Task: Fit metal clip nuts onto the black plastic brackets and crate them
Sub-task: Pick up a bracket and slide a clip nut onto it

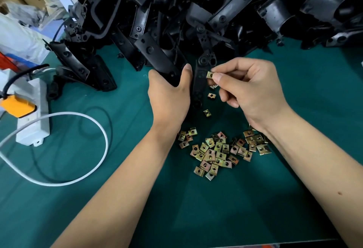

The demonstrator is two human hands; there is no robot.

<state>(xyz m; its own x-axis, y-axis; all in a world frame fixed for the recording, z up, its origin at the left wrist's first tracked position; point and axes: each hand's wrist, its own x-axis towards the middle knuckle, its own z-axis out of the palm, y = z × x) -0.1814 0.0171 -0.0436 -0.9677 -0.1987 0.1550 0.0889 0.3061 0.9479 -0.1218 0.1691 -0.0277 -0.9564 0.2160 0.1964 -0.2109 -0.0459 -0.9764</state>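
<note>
Your left hand [169, 94] grips the bracket [198, 82] upright; your right hand [249, 90] pinches a clip nut [209, 74] at its edge. Square the nut's open side to the edge and slide it over the hole. Spare nuts [218, 149] lie beneath your wrists.

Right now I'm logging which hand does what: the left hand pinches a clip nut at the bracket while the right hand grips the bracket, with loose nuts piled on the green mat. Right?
The hands are swapped. In the head view the right hand pinches the clip nut and the left hand grips the bracket. The loose nuts do lie piled on the green mat.
</note>
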